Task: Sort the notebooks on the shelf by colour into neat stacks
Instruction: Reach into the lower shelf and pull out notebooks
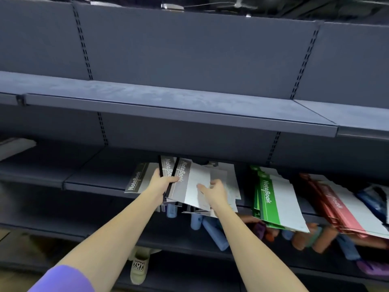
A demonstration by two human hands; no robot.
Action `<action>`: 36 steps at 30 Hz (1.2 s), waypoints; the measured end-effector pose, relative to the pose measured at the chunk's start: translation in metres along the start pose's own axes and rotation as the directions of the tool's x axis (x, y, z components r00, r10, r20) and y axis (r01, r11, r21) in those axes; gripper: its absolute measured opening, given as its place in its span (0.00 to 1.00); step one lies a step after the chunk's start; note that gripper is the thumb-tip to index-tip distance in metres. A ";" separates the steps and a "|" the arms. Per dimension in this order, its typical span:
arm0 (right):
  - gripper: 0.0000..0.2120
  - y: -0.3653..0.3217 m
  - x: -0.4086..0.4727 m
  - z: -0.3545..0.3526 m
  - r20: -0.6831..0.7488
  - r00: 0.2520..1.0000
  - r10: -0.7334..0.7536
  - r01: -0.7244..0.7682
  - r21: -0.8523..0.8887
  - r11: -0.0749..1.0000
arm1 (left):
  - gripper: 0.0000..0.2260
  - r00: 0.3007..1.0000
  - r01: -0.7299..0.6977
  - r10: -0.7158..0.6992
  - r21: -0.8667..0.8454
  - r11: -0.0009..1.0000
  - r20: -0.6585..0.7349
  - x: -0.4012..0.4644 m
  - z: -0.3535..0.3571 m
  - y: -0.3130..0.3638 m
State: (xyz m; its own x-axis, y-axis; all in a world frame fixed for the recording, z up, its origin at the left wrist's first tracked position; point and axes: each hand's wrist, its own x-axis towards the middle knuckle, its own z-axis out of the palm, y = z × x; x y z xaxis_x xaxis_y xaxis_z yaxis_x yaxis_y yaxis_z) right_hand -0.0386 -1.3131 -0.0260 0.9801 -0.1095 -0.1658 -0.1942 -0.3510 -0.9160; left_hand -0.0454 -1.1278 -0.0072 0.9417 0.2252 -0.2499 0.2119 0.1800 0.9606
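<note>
Several grey-banded notebooks (190, 182) lie in a loose pile on the middle shelf (94, 182), hanging over its front edge. My left hand (162, 183) grips the black spines of the top ones at their left side. Resting on the white cover of the same pile is my right hand (214, 191), fingers curled. One more grey notebook (136, 180) lies flat just left of the pile. A fanned stack of green notebooks (271, 199) sits to the right, and a red stack (341, 209) further right.
A dark blue item (376, 201) lies at the far right of the shelf. The shelf below holds blue, orange and purple rolls (214, 232). The upper shelf (168, 106) overhangs the work area. A shoe (139, 268) shows near the floor.
</note>
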 end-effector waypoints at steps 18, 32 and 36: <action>0.14 0.032 0.030 -0.030 -0.160 0.981 -0.110 0.026 -0.457 0.889 | 0.18 0.997 -0.067 0.075 0.247 0.967 -0.025 -0.025 -0.006 0.020; 0.19 0.013 0.020 -0.034 -0.020 0.998 -0.067 0.065 -0.082 0.995 | 0.32 1.000 -0.002 -0.005 0.275 0.961 0.024 -0.011 0.053 0.007; 0.17 0.024 0.022 -0.045 -0.083 0.996 -0.041 0.034 -0.091 0.995 | 0.23 1.000 0.030 -0.028 0.367 0.930 -0.012 -0.003 0.049 0.000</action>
State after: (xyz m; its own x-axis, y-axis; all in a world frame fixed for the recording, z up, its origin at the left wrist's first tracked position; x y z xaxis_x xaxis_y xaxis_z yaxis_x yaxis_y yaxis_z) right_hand -0.0231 -1.3659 -0.0348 0.9804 -0.1718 -0.0967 -0.1640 -0.4379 -0.8839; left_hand -0.0354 -1.1754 -0.0001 0.9322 0.2320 -0.2778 0.3213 -0.1775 0.9302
